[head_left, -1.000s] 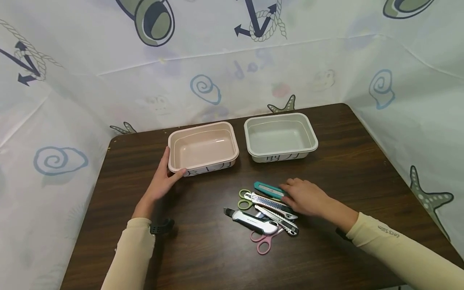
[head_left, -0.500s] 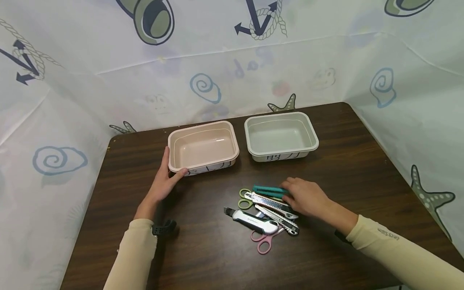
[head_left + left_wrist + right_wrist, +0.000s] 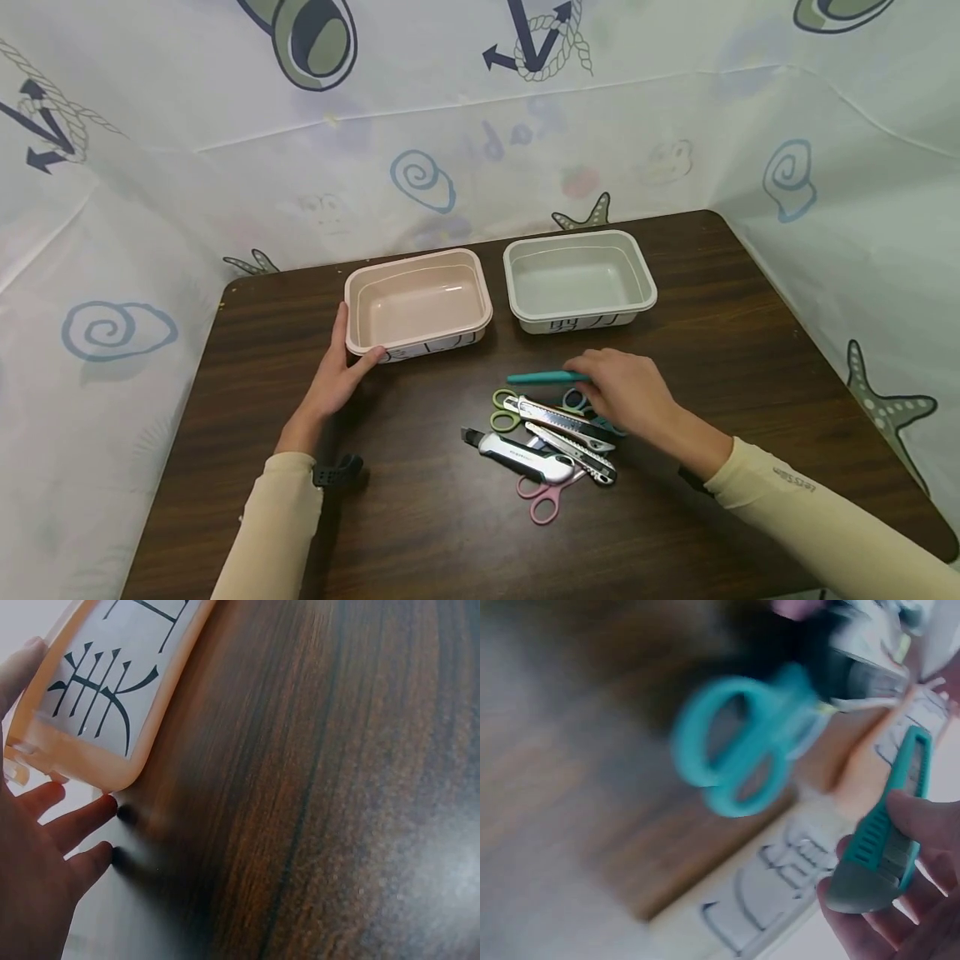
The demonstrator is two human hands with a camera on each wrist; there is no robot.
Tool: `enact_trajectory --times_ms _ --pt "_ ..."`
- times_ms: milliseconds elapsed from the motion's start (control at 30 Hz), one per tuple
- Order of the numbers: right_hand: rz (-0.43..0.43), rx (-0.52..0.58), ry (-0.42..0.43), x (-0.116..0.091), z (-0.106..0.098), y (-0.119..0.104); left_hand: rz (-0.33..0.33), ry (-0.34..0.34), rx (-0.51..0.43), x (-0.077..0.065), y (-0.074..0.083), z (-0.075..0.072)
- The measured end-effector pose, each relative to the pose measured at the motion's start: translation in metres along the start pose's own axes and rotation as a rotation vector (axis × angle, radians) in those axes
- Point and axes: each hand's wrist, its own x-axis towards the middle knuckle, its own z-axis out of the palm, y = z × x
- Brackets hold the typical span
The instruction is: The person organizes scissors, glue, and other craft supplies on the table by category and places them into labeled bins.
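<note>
My right hand (image 3: 626, 392) pinches a teal utility knife (image 3: 543, 377) above the pile. In the right wrist view the thumb lies across the knife's (image 3: 889, 825) body and the fingers are behind it. My left hand (image 3: 333, 383) touches the near left corner of the pink basin (image 3: 420, 342), thumb at the front rim, fingers along the side. Its fingers look spread and nearly straight in the left wrist view. Below the right hand lie a silver utility knife (image 3: 558, 419), a second slim one (image 3: 573, 454), a white-and-black one (image 3: 525, 457), green-handled scissors (image 3: 505, 423), pink-handled scissors (image 3: 545, 506) and teal-handled scissors (image 3: 694, 739).
A pale grey-green basin (image 3: 585, 317) stands right of the pink one, near the back edge of the brown wooden table (image 3: 420, 533). Both basins bear white labels with black characters. A patterned white cloth (image 3: 247, 200) hangs behind and beside the table.
My right hand has lifted the teal utility knife off the pile and shifted it slightly back and left, baring the teal scissor handle. The left hand stays at the pink basin.
</note>
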Motion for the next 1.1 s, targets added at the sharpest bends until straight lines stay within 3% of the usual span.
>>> enact_trajectory --times_ms 267,667,900,1100 --pt "-0.027 0.064 0.097 0.044 -0.001 -0.027 -0.005 -0.006 -0.004 -0.001 0.0 -0.003" --pt "-0.071 0.078 0.168 0.109 0.027 -0.045 0.034 -0.014 -0.036 -0.001 0.006 -0.002" --pt "-0.07 -0.004 0.06 0.131 0.038 -0.056 0.021 -0.041 -0.058 -0.009 0.038 -0.004" --pt "-0.101 -0.024 -0.075 0.149 0.039 -0.062 0.021 -0.035 -0.044 -0.011 0.043 -0.006"
